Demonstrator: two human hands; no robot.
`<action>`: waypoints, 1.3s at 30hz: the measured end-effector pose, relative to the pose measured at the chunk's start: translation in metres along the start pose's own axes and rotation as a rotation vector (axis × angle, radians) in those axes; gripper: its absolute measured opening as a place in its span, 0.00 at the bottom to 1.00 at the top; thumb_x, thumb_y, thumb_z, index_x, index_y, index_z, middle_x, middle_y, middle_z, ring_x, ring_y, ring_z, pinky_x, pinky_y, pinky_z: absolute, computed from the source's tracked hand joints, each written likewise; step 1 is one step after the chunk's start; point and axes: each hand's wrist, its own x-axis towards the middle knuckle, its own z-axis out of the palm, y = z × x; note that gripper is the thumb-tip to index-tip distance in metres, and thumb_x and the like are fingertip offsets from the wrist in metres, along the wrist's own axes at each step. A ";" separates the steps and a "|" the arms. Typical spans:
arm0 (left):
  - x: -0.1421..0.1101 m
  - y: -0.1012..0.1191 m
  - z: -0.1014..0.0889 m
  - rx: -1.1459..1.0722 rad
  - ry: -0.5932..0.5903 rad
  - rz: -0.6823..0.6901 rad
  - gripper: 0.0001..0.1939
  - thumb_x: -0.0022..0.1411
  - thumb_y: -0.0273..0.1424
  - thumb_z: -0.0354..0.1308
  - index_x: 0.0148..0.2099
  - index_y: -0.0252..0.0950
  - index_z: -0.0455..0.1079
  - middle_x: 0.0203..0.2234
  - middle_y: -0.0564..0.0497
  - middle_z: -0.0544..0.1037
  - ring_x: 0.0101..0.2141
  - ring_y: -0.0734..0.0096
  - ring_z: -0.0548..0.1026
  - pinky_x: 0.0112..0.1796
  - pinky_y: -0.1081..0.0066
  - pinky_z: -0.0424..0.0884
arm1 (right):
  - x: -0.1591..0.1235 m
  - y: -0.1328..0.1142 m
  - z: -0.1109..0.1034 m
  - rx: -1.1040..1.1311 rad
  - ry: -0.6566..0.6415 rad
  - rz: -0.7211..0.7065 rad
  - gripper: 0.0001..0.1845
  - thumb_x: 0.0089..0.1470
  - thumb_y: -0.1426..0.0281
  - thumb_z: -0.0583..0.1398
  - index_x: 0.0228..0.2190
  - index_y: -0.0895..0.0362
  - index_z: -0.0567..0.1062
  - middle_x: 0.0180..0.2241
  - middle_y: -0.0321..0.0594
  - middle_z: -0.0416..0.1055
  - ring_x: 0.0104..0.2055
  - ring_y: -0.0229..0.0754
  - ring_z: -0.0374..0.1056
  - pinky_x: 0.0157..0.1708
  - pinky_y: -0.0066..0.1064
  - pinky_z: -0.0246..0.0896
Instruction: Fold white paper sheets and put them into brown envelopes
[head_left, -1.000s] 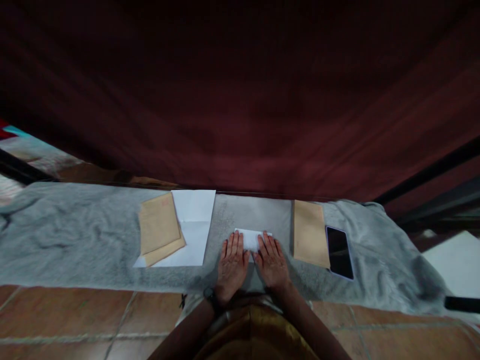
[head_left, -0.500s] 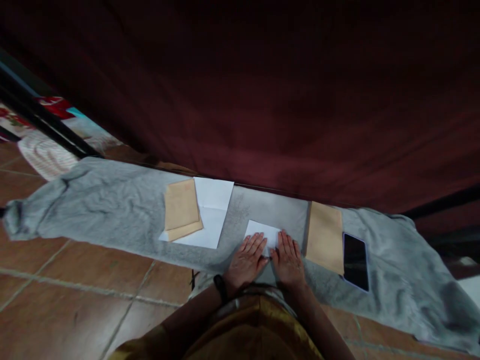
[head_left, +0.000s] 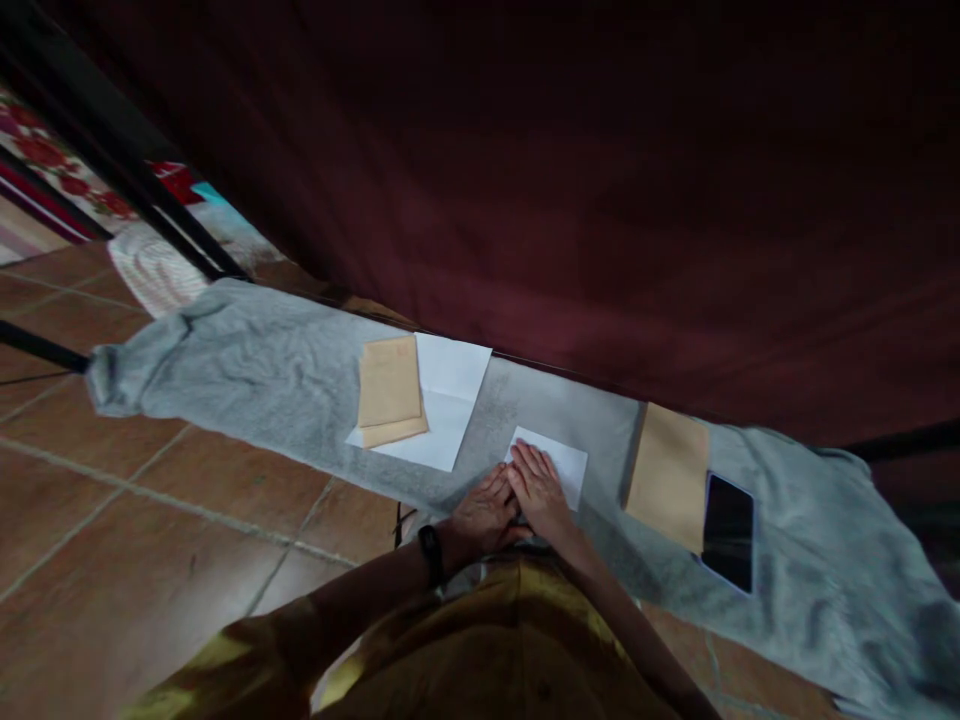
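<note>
A small white folded sheet of paper (head_left: 568, 466) lies on the grey cloth in front of me. My right hand (head_left: 538, 492) rests flat on its left part, fingers stretched out and pointing away from me. Just left of it, my left hand (head_left: 484, 512) lies flat at the paper's left edge, its fingertips partly under or against the right hand's fingers. A dark band circles my left wrist. Neither hand grips anything. The hands hide the near left corner of the paper.
Left of my hands, brown envelopes (head_left: 390, 380) overlap a larger creased white sheet (head_left: 454, 375). To the right lie a stack of brown envelopes (head_left: 667, 478) and a phone (head_left: 729, 530) with a dark screen. A grey cloth (head_left: 277, 370) covers the bench; a dark red curtain (head_left: 570, 250) hangs behind.
My right hand has moved left across the paper, from its right side to its left part beside my left hand. The whole view has shifted and tilted slightly.
</note>
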 end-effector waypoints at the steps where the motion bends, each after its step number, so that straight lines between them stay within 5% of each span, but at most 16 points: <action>1: 0.000 0.000 -0.001 -0.005 -0.007 0.013 0.38 0.68 0.53 0.55 0.68 0.31 0.63 0.65 0.31 0.66 0.68 0.46 0.60 0.67 0.46 0.56 | 0.001 0.001 0.001 -0.017 -0.001 0.006 0.27 0.73 0.67 0.43 0.66 0.60 0.64 0.68 0.50 0.60 0.71 0.47 0.54 0.69 0.50 0.51; 16: 0.005 0.004 -0.011 0.022 -0.066 0.101 0.35 0.68 0.52 0.56 0.65 0.28 0.65 0.63 0.32 0.69 0.66 0.48 0.63 0.69 0.52 0.50 | -0.001 0.011 0.003 -0.128 -0.019 0.036 0.29 0.73 0.64 0.41 0.67 0.62 0.62 0.71 0.52 0.54 0.73 0.52 0.50 0.69 0.51 0.46; 25: -0.009 0.003 -0.003 -0.019 -0.031 0.044 0.41 0.71 0.53 0.50 0.71 0.26 0.54 0.70 0.31 0.59 0.71 0.54 0.53 0.69 0.56 0.51 | -0.054 0.016 -0.016 -0.234 -0.003 0.056 0.31 0.73 0.61 0.45 0.70 0.63 0.55 0.71 0.53 0.51 0.73 0.52 0.50 0.70 0.50 0.46; 35: 0.061 -0.005 0.011 0.022 0.134 -0.150 0.33 0.76 0.45 0.42 0.71 0.24 0.54 0.70 0.32 0.57 0.71 0.54 0.52 0.68 0.53 0.52 | -0.074 0.015 -0.024 -0.321 0.078 0.010 0.30 0.71 0.66 0.50 0.70 0.61 0.55 0.70 0.56 0.55 0.72 0.53 0.52 0.67 0.52 0.53; 39: 0.065 -0.018 0.013 0.033 0.183 -0.231 0.33 0.76 0.44 0.42 0.72 0.26 0.52 0.70 0.33 0.57 0.71 0.54 0.52 0.68 0.52 0.53 | -0.080 0.016 -0.023 -0.333 0.088 0.069 0.33 0.72 0.62 0.50 0.71 0.62 0.52 0.70 0.57 0.55 0.70 0.55 0.55 0.66 0.51 0.55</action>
